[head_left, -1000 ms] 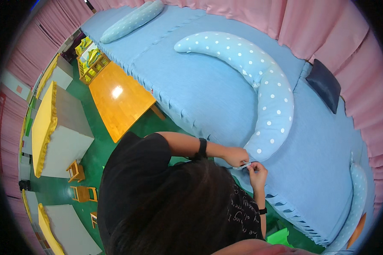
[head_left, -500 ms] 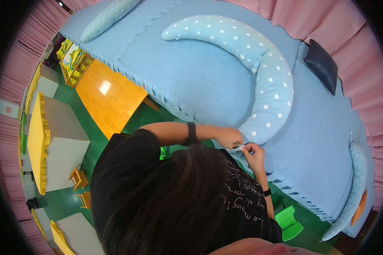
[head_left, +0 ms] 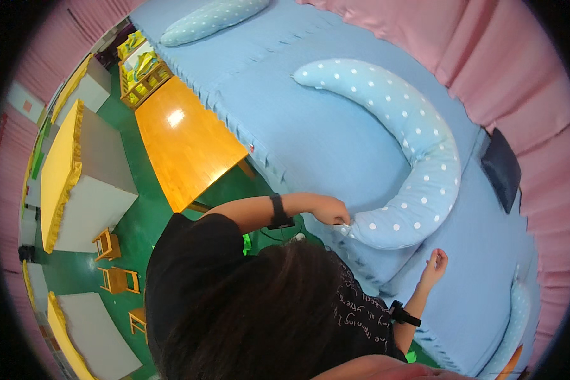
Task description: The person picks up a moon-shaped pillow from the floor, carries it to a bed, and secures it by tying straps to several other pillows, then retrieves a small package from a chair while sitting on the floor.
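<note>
A long crescent-shaped pillow (head_left: 424, 171), light blue with white dots, lies on the blue cloth-covered bed. Its near end narrows to a tip, and my left hand (head_left: 331, 210) is closed on that tip at the bed's near edge. My fingers hide exactly what part they pinch. Off to the right of that end, my right hand (head_left: 433, 269) is raised over the bed cover (head_left: 392, 278), apart from the pillow. Its fingers are loosely bent, and I see nothing in them.
A dark cushion (head_left: 502, 170) lies at the far right by the pink curtain (head_left: 538, 114). More dotted pillows rest at the far left (head_left: 215, 20) and right. An orange table (head_left: 187, 145), small wooden chairs (head_left: 107, 246) and yellow-topped white units (head_left: 95, 190) stand left.
My right hand has let go of the pillow's end and moved right and nearer me. My left hand keeps its grip there. The whole view has shifted.
</note>
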`<state>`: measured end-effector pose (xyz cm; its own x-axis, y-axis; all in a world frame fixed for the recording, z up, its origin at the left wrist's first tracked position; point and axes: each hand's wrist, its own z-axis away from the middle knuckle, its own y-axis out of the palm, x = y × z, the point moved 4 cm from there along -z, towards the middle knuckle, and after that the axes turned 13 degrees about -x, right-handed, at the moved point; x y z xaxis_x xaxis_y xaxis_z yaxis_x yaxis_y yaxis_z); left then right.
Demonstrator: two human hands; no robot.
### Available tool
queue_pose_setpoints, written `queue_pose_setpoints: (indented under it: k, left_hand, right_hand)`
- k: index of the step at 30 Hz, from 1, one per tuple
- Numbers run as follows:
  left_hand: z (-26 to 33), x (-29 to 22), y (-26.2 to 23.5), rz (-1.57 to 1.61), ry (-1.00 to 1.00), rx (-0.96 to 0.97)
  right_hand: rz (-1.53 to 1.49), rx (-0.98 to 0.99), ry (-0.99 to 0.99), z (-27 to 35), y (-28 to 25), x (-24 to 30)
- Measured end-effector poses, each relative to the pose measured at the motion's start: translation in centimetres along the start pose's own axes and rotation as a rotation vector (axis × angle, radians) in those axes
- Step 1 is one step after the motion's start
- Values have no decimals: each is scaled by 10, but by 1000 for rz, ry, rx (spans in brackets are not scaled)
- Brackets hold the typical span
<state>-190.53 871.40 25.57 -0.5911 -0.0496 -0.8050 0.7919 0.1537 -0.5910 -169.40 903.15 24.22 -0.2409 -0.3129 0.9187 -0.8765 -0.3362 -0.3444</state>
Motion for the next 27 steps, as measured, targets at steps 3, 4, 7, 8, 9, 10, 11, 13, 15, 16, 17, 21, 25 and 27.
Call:
queue_pose_setpoints:
  k: [3,4,7,8,9,10,11,13,15,16,17,21,25,27]
  left_hand:
    - [44,35,-39,-7,-114,-140]
    - [60,45,-52,-55,-163,-181]
    - [112,53,-86,-177,-366,-210]
    - [128,58,-88,-183,-373,-230]
    - [144,66,-88,-150,-397,-280]
    - [157,70,-89,-117,-417,-328]
    - [168,69,-90,-122,-418,-342]
    - [190,67,-85,-132,-483,-327]
    - [207,64,-76,-64,-540,-406]
    - [214,64,-70,9,-596,-471]
    - [218,64,-65,11,-602,-484]
    - [220,68,-41,156,-684,-551]
    - [217,60,-8,195,-696,-541]
    - [220,55,1,336,-771,-572]
  right_hand:
    - [-137,-54,292,-18,21,0]
    - [-146,-37,279,-20,35,10]
    - [-309,-6,420,-25,80,34]
    - [-377,50,503,-27,96,37]
    - [-442,107,588,-29,111,40]
    - [-446,120,578,-35,122,37]
    - [-432,181,597,-39,136,32]
    - [-300,208,620,-39,157,43]
    - [-312,272,599,-41,168,48]
    - [-321,328,589,-41,174,49]
    - [-291,291,606,-43,175,49]
    - [-352,368,602,-61,189,55]
    - [-457,430,613,-82,197,34]
    - [-421,449,640,-84,203,37]
